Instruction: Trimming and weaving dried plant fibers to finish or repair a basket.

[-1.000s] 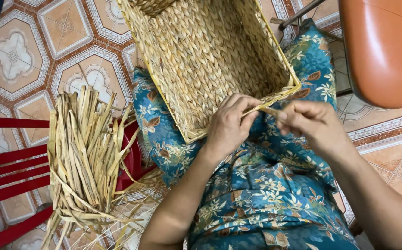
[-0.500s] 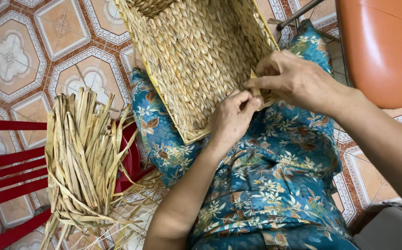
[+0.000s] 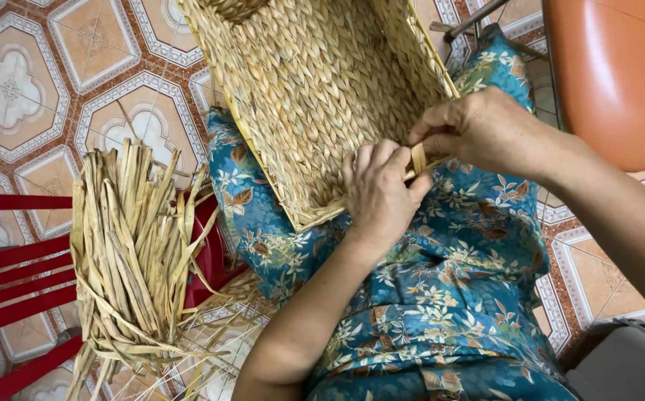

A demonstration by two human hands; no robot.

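Note:
A rectangular woven straw basket (image 3: 315, 82) rests tilted on my lap, which is covered by blue floral cloth (image 3: 441, 297). My left hand (image 3: 378, 194) presses on the basket's near rim, fingers curled over the weave. Just to its right, my right hand (image 3: 478, 130) pinches a flat straw strand (image 3: 418, 157) at that same rim. The two hands touch at the strand.
A bundle of dried straw strips (image 3: 133, 252) lies on a red plastic chair (image 3: 10, 289) at my left. An orange chair seat (image 3: 612, 74) stands at the upper right. Patterned floor tiles (image 3: 47, 82) surround me. A grey object (image 3: 627, 364) sits at the lower right.
My right hand has moved left and up to the basket rim, closing on the strand beside my left hand. The left hand stayed on the rim.

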